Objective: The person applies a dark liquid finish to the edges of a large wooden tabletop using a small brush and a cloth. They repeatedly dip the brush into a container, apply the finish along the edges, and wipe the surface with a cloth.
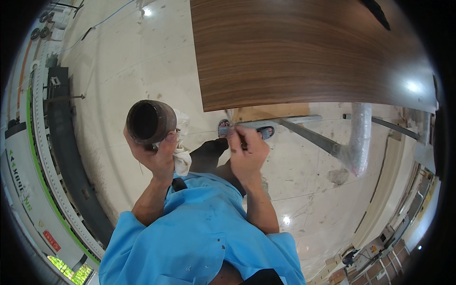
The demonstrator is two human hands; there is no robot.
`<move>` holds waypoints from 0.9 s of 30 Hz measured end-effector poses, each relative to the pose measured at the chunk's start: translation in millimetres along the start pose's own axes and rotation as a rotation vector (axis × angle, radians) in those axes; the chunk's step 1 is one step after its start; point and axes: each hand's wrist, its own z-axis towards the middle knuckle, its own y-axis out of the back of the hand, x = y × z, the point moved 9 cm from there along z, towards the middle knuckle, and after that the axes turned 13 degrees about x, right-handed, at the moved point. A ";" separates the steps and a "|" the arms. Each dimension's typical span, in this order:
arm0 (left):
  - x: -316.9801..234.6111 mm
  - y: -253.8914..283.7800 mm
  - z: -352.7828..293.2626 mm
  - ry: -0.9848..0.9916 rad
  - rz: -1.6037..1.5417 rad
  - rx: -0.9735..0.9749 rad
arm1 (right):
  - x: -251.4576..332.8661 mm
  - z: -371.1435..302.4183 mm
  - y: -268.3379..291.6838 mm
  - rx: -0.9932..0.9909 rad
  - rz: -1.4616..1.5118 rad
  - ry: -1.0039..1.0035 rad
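My left hand (159, 159) is closed round a dark brown, round-mouthed pot (167, 118), tilted so that its dark opening shows. What lies inside the pot cannot be made out. A crumpled white cloth (183, 159) hangs beside the pot, against the same hand. To the right, in front of my body, my right hand (250, 152) has its fingers curled in with thumb and forefinger together. Anything in that pinch is hidden or too small to name. The near edge of a brown wood-grain panel (304, 52) lies beyond my right hand, apart from it.
Under the panel run grey metal bars (308, 137) and an upright wrapped in clear plastic (362, 137). A dark object (377, 14) rests on the panel's far right. Along the left stands a long machine (28, 190) with a green edge. My sandalled feet (266, 132) are below.
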 end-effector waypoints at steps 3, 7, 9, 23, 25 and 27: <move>5.4 -9.4 7.8 -0.006 0.009 0.000 | -20.4 16.7 41.2 -0.102 -0.037 -0.051; 6.7 -16.2 9.7 -0.007 0.012 0.000 | -40.5 27.6 102.5 -0.261 -0.030 -0.150; 6.0 -17.2 9.5 -0.006 0.023 0.003 | -43.4 25.3 117.5 -0.356 0.078 -0.147; 2.8 -35.9 3.0 0.005 0.054 0.111 | -38.2 33.7 135.5 -0.327 0.006 -0.138; 2.9 -40.6 3.2 0.018 0.042 0.115 | -35.0 31.7 136.7 -0.364 0.004 -0.095; 1.7 -49.3 2.7 0.019 0.027 0.119 | -31.8 32.6 119.8 -0.268 0.010 -0.088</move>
